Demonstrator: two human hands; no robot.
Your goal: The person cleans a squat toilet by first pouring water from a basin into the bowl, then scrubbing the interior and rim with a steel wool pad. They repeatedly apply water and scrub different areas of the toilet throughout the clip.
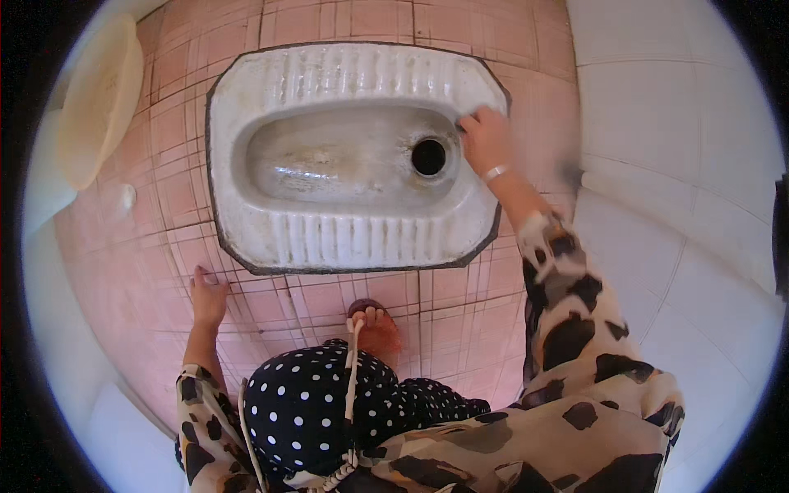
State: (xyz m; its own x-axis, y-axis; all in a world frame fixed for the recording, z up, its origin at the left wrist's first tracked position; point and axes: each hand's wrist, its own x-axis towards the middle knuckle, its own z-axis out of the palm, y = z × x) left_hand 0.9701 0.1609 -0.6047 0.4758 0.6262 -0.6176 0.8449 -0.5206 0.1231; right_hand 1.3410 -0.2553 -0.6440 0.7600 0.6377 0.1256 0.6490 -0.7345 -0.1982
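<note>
A white ceramic squat toilet [370, 237], stained brown in its basin, is set in the floor before me. My right hand [486, 140] is at the rim of the basin, right of the dark drain hole [428, 157]. Its fingers are curled around something small and dark that shows only at the fingertips; what it is I cannot tell. My left hand [208, 297] hangs over the pink tiles, left of and below the toilet, fingers apart and holding nothing.
A cream plastic basin [102, 101] leans on its side at the left wall. A small whitish thing [127, 196] lies on the pink tiled floor [166, 246] below it. White tiled walls [641, 123] rise at the right. My sandalled foot [376, 333] is below the toilet.
</note>
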